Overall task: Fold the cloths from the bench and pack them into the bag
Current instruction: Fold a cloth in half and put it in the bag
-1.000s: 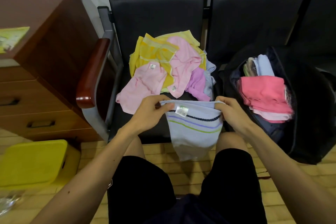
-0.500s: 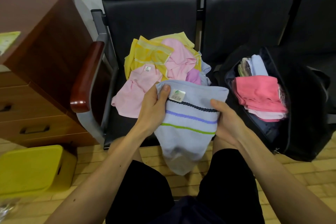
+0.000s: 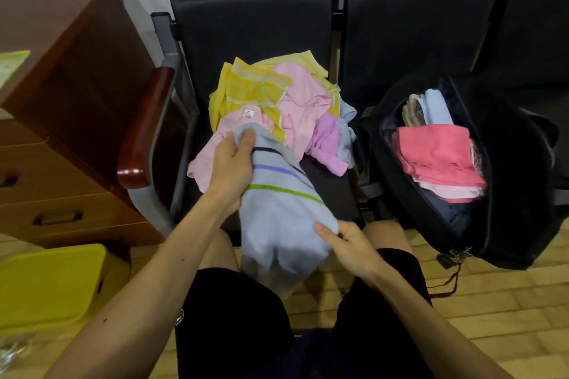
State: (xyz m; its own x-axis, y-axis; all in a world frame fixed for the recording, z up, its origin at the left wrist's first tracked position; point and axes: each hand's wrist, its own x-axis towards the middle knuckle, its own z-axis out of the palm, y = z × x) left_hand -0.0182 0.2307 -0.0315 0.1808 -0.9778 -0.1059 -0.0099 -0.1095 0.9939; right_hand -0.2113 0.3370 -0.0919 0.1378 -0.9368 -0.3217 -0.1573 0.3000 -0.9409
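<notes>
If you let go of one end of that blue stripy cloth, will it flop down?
Probably: the cloth sags and bunches between the left hand and right hand. Likely light too: it looks thin, held by a thumb pinch. Not very slippery, I'd guess; it looks like soft towelling.

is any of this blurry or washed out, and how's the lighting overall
Head view: the lower end of the striped cloth smears with motion blur by the right hand; the pile of cloths and the bag look fairly sharp. Light is soft and even, with one small glare spot on the armrest; wide-angle bending shows at the edges.
</notes>
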